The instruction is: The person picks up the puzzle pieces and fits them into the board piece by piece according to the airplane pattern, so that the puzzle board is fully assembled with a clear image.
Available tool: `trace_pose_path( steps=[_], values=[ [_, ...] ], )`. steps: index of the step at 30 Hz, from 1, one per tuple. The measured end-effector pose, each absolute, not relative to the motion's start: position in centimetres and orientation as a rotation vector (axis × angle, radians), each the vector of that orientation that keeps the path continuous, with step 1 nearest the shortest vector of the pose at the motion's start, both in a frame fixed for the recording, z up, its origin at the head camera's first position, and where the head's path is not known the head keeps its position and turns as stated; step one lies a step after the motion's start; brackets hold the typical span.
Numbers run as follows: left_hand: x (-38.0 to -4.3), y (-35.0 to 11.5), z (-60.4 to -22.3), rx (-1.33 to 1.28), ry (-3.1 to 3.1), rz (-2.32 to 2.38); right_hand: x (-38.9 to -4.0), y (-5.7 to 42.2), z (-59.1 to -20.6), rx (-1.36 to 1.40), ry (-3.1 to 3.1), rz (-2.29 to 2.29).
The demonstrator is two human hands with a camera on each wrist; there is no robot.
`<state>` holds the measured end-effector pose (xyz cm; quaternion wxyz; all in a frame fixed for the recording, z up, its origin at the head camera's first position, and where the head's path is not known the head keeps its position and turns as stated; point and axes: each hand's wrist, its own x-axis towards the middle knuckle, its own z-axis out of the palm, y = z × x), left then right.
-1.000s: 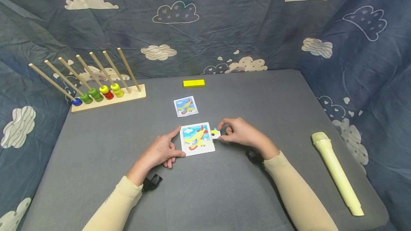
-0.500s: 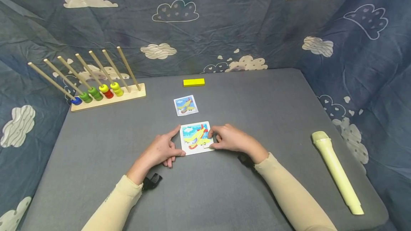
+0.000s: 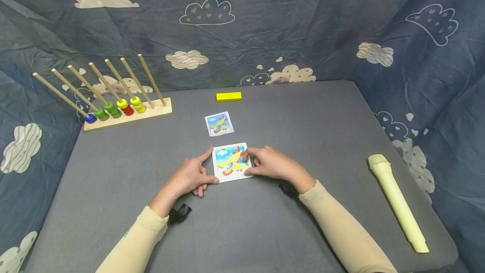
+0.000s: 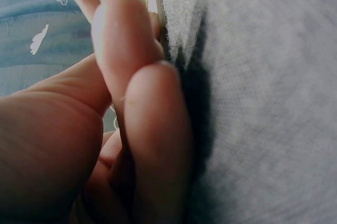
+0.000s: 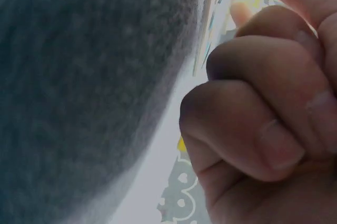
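A small jigsaw puzzle (image 3: 230, 177) in a white frame, picturing a yellow airplane, lies on the grey table in the head view. My left hand (image 3: 190, 176) braces its left side, the straight index finger at the top corner and the thumb at the lower one, with the other fingers curled under. At the puzzle's right side, my right hand (image 3: 273, 163) pinches a puzzle piece (image 3: 246, 167) between thumb and index finger over the lower right part, partly hiding it. The right wrist view shows the other fingers (image 5: 237, 113) curled. Just behind the puzzle lies a matching airplane picture card (image 3: 219, 124).
A wooden peg rack (image 3: 151, 113) with coloured rings stands at the back left. A yellow block (image 3: 229, 97) lies near the back edge. On the right is a pale yellow toy microphone (image 3: 398, 205). Cloud-print cloth (image 3: 242, 33) hangs behind the table.
My right hand has moved left, carrying the puzzle piece from beside the frame onto the puzzle's lower right, then slightly upward there. The left hand has stayed in place.
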<state>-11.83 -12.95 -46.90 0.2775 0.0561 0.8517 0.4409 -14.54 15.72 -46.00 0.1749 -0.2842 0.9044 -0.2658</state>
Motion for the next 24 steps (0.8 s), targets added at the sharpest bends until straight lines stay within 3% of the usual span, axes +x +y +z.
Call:
trace_pose_path(
  steps=[24],
  values=[
    [-12.04, -12.71, -46.73, 0.128, 2.286, 1.169, -14.22, 14.83, -46.2, -0.764, 2.625, -0.741]
  ],
)
